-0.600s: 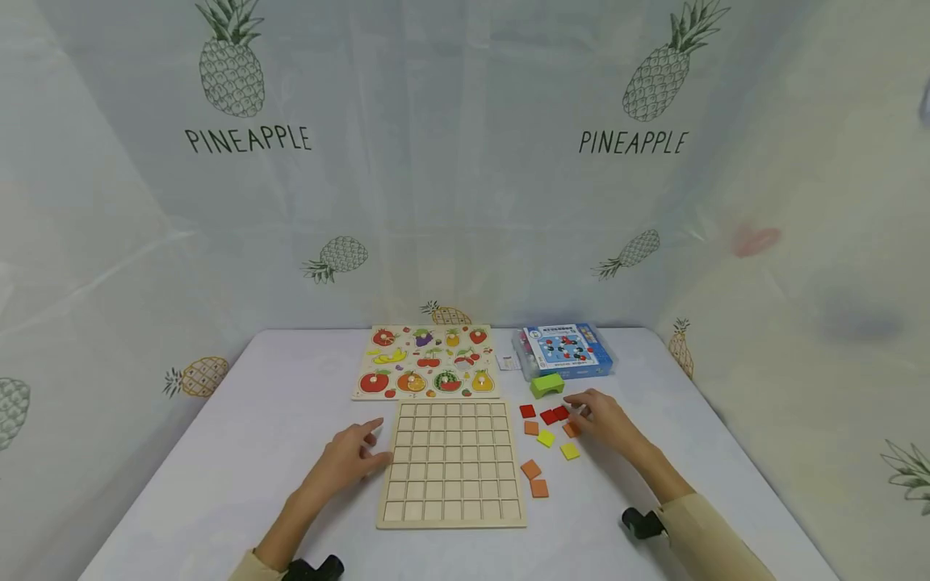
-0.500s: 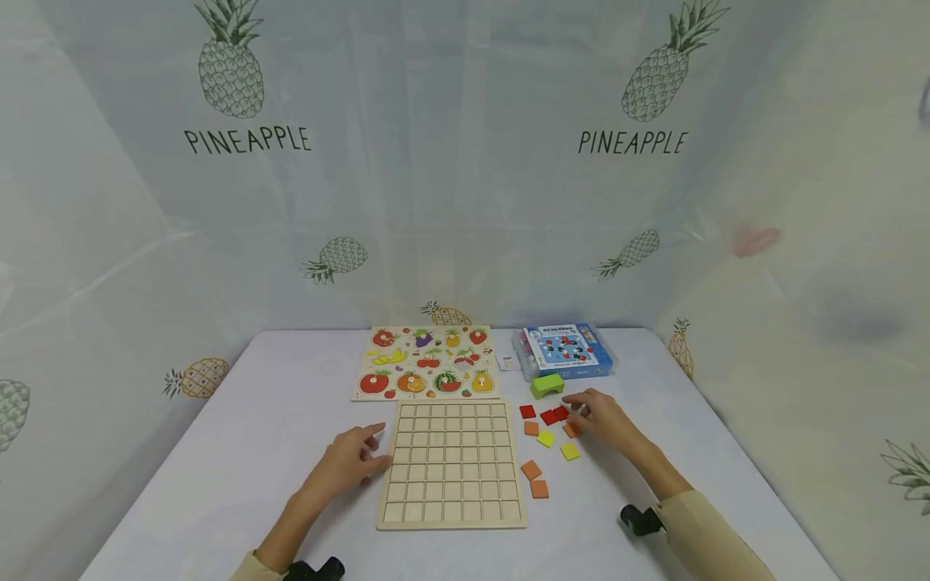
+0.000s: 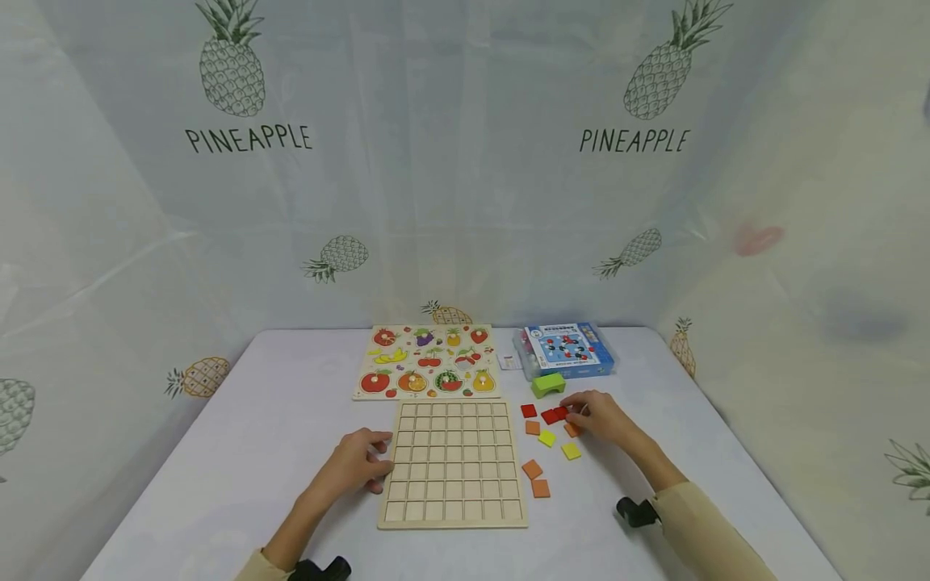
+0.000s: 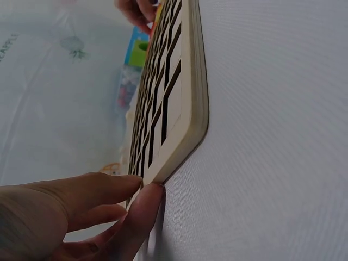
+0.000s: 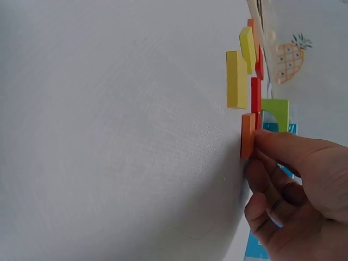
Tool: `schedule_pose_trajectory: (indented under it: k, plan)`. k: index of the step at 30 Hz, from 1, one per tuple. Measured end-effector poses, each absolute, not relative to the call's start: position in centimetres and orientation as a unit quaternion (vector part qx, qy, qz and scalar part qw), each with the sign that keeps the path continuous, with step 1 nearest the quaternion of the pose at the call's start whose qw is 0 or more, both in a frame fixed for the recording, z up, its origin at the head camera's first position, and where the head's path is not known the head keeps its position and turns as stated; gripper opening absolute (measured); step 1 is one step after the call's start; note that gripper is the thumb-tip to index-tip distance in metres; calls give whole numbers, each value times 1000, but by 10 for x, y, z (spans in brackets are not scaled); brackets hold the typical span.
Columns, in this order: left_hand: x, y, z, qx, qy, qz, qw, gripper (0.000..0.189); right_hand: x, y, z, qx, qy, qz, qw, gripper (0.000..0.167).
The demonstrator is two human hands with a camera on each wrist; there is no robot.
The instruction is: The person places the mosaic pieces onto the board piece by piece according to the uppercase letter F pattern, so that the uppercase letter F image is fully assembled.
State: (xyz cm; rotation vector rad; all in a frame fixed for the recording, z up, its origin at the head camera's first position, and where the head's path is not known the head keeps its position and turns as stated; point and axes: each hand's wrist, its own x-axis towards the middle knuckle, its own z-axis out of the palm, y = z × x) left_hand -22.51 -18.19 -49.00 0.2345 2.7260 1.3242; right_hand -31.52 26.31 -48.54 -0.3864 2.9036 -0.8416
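Observation:
My left hand (image 3: 354,458) is at the left edge of a wooden grid board (image 3: 452,520), its thumb and fingers touching the frame. Up close in the left wrist view, fingertips rest against the rim of the board (image 4: 193,103). Across the table, my right hand (image 3: 605,418) pinches a small red square tile (image 3: 560,412) between thumb and index finger. That tile lies beside another red tile (image 3: 549,416). An orange tile (image 5: 248,136) sits right under this hand and partly covers the pinched tile in the right wrist view.
More tiles lie right of the board: a red tile (image 3: 528,411), yellow tiles (image 3: 571,452) and orange tiles (image 3: 540,488). A green arch block (image 3: 548,385) stands before a blue box (image 3: 581,371). Behind the board lies a fruit puzzle (image 3: 400,395).
My left hand has come in to the board, its index finger drawing back against the left edge. My right fingers have closed slightly leftward onto the red tile.

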Motion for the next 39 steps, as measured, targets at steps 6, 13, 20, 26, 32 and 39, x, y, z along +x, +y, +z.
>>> schedule_pose_trajectory:
  k: [6, 13, 20, 26, 32, 39]
  plan:
    - [-225, -180, -489, 77, 896, 435, 50, 53, -317, 264, -486, -125, 952, -276, 48, 24]
    - [-225, -179, -486, 81, 896, 434, 53, 52, -321, 263, -488, -120, 958, -258, 38, 23]
    - [-224, -178, -484, 79, 893, 438, 61, 51, -322, 259, -489, -112, 962, -247, 32, 22]
    - [-222, -179, -485, 82, 890, 444, 69, 51, -320, 258, -492, -101, 961, -254, 37, 22]
    - [-222, -179, -487, 80, 890, 445, 65, 51, -317, 259, -489, -101, 959, -262, 34, 22]
    - [-223, -179, -488, 87, 891, 443, 57, 52, -313, 251, -479, -121, 958, -259, 35, 24]
